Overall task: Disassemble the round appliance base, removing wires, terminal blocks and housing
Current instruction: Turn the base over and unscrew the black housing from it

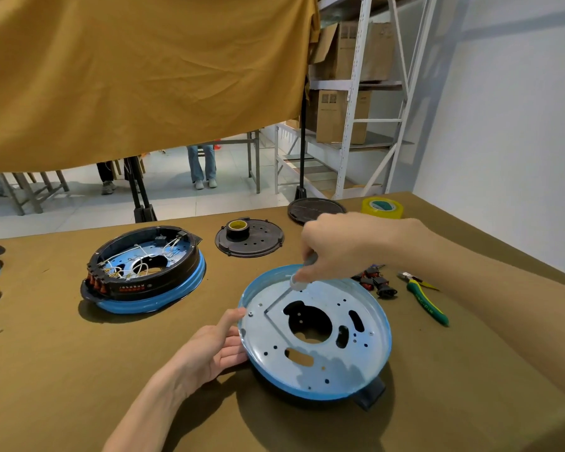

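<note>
Steadying the near round base (313, 334) at the front of the worktop (79, 370), its blue rim up and its pale metal plate stripped of wires. Bracing the left edge of the rim with the left hand (216, 347), fingers relaxed and fairly straight, thumb lying against the rim, nothing clamped. Gripping the pale handle of a screwdriver (296, 282) in the right hand (340, 247), fingers curled tightly round it, shaft slanting down and left with the tip meeting the plate near a small hole at the left side. Judging the step in hand as undoing a fastener that ties the plate to the dark housing below; whether a screw head is sitting under the tip cannot be told. Calling next for firm downward pressure along the shaft while turning, with the left hand resisting any spin of the base. Leaving a second base (144, 269), well apart at the left, with white wires and orange terminal blocks in place. Lying near the right forearm: a cluster of removed black connectors (377, 283) and green-handled pliers (426, 298). Resting further back: two dark round covers (250, 239), the nearer one carrying a roll of tape (237, 227).
</note>
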Demonstrator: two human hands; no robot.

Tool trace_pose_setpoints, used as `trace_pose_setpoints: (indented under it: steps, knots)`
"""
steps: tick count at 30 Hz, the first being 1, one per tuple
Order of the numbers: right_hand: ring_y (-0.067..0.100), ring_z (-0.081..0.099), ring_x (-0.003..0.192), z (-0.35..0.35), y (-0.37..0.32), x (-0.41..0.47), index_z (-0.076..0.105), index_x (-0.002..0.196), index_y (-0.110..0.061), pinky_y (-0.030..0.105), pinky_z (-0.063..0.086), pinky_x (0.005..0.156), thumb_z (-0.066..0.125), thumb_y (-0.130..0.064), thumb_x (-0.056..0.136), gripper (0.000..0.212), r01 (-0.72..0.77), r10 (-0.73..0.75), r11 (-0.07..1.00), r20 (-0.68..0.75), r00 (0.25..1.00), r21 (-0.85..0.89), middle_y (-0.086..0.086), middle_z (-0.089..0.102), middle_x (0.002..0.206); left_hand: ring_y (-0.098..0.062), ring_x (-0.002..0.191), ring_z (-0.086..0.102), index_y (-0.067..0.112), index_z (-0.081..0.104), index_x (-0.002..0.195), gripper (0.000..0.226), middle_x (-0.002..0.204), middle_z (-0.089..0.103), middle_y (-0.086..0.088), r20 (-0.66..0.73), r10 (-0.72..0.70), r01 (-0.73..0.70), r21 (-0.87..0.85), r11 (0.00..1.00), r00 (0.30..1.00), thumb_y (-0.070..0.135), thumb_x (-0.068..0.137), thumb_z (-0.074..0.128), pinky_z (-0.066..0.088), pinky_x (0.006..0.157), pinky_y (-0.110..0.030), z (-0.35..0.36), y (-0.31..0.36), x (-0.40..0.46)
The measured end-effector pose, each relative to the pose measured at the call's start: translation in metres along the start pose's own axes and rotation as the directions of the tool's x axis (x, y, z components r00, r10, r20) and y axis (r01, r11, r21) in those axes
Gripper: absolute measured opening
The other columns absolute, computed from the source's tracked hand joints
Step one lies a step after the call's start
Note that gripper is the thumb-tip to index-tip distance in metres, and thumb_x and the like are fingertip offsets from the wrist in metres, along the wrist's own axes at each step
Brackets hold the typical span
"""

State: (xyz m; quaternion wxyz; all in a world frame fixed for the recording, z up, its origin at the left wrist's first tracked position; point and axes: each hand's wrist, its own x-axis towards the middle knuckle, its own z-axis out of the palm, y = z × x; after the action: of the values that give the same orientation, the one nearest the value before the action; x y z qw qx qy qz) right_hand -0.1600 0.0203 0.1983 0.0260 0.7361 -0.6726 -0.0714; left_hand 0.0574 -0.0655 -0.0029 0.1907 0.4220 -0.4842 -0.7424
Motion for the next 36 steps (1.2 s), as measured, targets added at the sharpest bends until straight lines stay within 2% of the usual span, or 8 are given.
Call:
trace_pose_setpoints:
  steps: [3, 6, 8, 11, 18, 23, 30, 36]
  knots:
    - [0.015, 0.051, 0.057, 0.015, 0.022, -0.008, 0.073, 0.085, -0.014, 0.030, 0.038, 0.050, 0.055, -0.060, 0.095, 0.050, -0.071, 0.080, 0.935, -0.011, 0.997, 0.348, -0.005, 0.064, 0.066, -0.031, 0.099, 0.078, -0.002, 0.063, 0.122, 0.085, 0.108, 0.078, -0.021, -0.028, 0.011, -0.011, -0.012, 1.000, 1.000, 0.057, 0.063, 0.078, 0.065, 0.073, -0.031, 0.000, 0.000, 0.000]
    - [0.016, 0.048, 0.050, 0.039, 0.045, -0.016, 0.070, 0.088, -0.005, 0.028, 0.038, 0.046, 0.053, -0.045, 0.101, 0.046, -0.100, 0.235, 0.677, -0.085, 0.968, 0.729, -0.002, 0.070, 0.064, -0.030, 0.098, 0.078, -0.001, 0.063, 0.123, 0.076, 0.107, 0.078, -0.020, -0.066, 0.014, -0.015, -0.019, 1.000, 0.998, 0.056, 0.074, 0.074, 0.066, 0.072, -0.031, -0.002, 0.002, -0.002]
    - [0.016, 0.050, 0.047, 0.062, 0.055, -0.019, 0.063, 0.089, 0.000, 0.027, 0.039, 0.045, 0.053, -0.038, 0.102, 0.042, -0.151, 0.352, 0.506, -0.043, 0.935, 0.849, 0.008, 0.074, 0.072, -0.029, 0.095, 0.079, 0.000, 0.063, 0.122, 0.066, 0.105, 0.079, -0.019, -0.106, 0.006, -0.009, -0.026, 1.000, 0.994, 0.054, 0.084, 0.071, 0.066, 0.069, -0.031, -0.006, 0.004, -0.002]
    - [0.019, 0.051, 0.053, 0.105, 0.070, -0.022, 0.051, 0.081, -0.007, 0.031, 0.039, 0.053, 0.057, -0.032, 0.100, 0.033, -0.265, 0.492, 0.418, 0.028, 0.870, 0.869, 0.014, 0.062, 0.069, -0.028, 0.091, 0.079, 0.002, 0.063, 0.118, 0.062, 0.101, 0.080, -0.018, -0.159, 0.008, -0.013, -0.032, 0.999, 0.987, 0.054, 0.086, 0.070, 0.066, 0.066, -0.032, -0.014, 0.009, -0.005]
    - [0.018, 0.061, 0.065, 0.185, 0.074, -0.045, 0.039, 0.103, -0.021, 0.034, 0.039, 0.052, 0.048, -0.035, 0.103, 0.016, -0.422, 0.599, 0.616, -0.047, 0.799, 0.665, -0.001, 0.064, 0.081, -0.027, 0.091, 0.079, 0.003, 0.061, 0.116, 0.087, 0.099, 0.080, -0.016, -0.176, 0.028, -0.031, -0.018, 0.999, 0.984, 0.064, 0.055, 0.078, 0.066, 0.067, -0.032, -0.026, 0.007, -0.004]
    - [0.026, 0.064, 0.091, 0.209, 0.077, -0.059, 0.045, 0.114, -0.018, 0.035, 0.039, 0.061, 0.047, -0.034, 0.103, 0.019, -0.537, 0.663, 0.710, -0.176, 0.728, 0.455, 0.004, 0.063, 0.102, -0.025, 0.086, 0.080, 0.005, 0.062, 0.112, 0.086, 0.094, 0.081, -0.015, -0.170, 0.027, -0.032, -0.030, 0.999, 0.985, 0.063, 0.052, 0.079, 0.064, 0.059, -0.030, -0.026, 0.006, 0.000]
    - [0.020, 0.062, 0.096, 0.213, 0.076, -0.060, 0.044, 0.120, -0.018, 0.028, 0.046, 0.065, 0.052, -0.039, 0.099, 0.030, -0.609, 0.666, 0.743, -0.210, 0.716, 0.278, 0.001, 0.061, 0.107, -0.025, 0.089, 0.080, 0.004, 0.062, 0.116, 0.087, 0.098, 0.080, -0.015, -0.159, 0.029, -0.026, 0.017, 1.000, 0.987, 0.066, 0.057, 0.075, 0.065, 0.062, -0.031, -0.025, 0.003, 0.003]
    - [0.024, 0.055, 0.101, 0.171, 0.055, -0.038, 0.056, 0.114, -0.014, 0.036, 0.046, 0.086, 0.057, -0.027, 0.099, 0.020, -0.408, 0.566, 0.816, -0.417, 0.711, 0.411, 0.004, 0.058, 0.107, -0.027, 0.096, 0.079, 0.002, 0.062, 0.120, 0.088, 0.104, 0.079, -0.018, -0.092, -0.005, 0.010, 0.055, 0.998, 0.996, 0.063, 0.058, 0.076, 0.064, 0.066, -0.031, -0.023, 0.003, 0.003]
